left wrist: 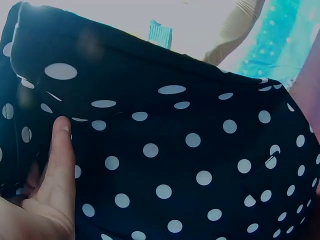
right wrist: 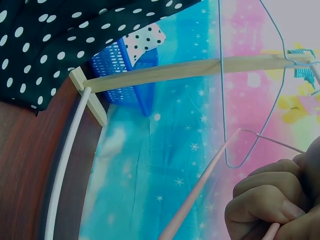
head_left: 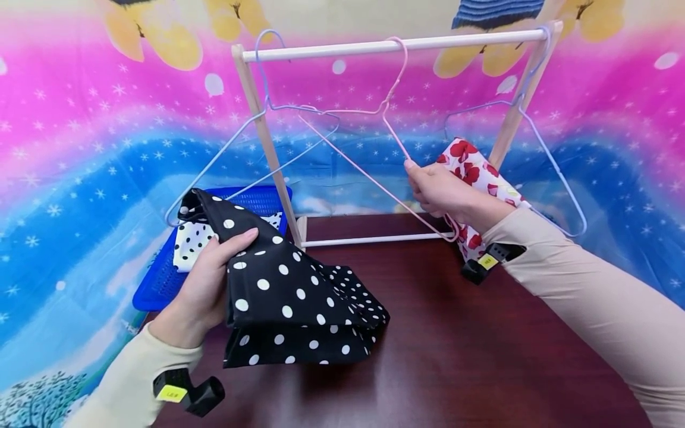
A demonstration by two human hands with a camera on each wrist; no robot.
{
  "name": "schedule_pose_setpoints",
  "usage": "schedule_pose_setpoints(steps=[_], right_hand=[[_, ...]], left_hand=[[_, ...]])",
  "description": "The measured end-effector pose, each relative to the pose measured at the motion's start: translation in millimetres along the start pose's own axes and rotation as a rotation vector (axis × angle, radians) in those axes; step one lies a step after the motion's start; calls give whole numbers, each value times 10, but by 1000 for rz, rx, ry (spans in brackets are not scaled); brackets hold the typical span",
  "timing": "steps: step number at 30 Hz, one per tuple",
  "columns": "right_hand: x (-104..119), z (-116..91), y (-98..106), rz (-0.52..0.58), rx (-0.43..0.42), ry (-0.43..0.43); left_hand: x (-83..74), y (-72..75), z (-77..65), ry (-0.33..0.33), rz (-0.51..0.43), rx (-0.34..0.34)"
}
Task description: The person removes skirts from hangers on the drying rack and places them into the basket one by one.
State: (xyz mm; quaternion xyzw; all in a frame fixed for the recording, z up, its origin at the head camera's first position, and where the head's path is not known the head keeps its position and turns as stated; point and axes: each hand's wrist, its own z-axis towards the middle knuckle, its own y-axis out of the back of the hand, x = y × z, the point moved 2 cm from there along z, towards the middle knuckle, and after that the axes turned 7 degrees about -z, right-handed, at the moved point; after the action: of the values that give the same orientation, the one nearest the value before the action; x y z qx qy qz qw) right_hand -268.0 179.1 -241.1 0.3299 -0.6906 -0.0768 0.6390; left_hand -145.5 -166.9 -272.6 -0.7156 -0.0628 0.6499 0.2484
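A black cloth with white dots (head_left: 299, 303), perhaps a garment, hangs folded from my left hand (head_left: 206, 285). The left thumb lies over the near side of the cloth while the other fingers go behind it, as the left wrist view also shows. On the rack's bar hangs a pink hanger (head_left: 385, 108) by its hook. My right hand (head_left: 441, 187) grips this hanger's right side, fingers curled round the wire (right wrist: 192, 200). Behind the right hand, a white cloth with red flowers (head_left: 467, 163) is on the right blue hanger (head_left: 519, 102), partly hidden by the forearm.
A wooden rack (head_left: 263, 134) with a white top bar (head_left: 342, 49) stands on the dark table (head_left: 428, 333). Another blue hanger (head_left: 267, 102) hangs at its left end. Behind the black cloth sits a blue basket (head_left: 160, 285) containing a white cloth with black dots (head_left: 187, 246).
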Motion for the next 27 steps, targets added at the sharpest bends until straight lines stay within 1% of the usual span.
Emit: schedule_pose_setpoints(steps=[4,10,15,21,24,27], right_hand=[[-10,-4,10,1,-3,1],[-21,-9,12,11,-7,-5],[-32,-16,13,1,-10,4],[-30,-21,10,13,-11,11],[-21,-22,2,15,-10,10],[-18,-25,-1,7,-10,7]], left_hand=[[48,-68,40,-13,-23,2],[187,-216,115,-38,-100,-2],[307,-328,193,-30,-168,-6],[447,-396,268,-17,-184,-1],[462,-407,275,-27,-180,12],[425,-410,257,-33,-177,35]])
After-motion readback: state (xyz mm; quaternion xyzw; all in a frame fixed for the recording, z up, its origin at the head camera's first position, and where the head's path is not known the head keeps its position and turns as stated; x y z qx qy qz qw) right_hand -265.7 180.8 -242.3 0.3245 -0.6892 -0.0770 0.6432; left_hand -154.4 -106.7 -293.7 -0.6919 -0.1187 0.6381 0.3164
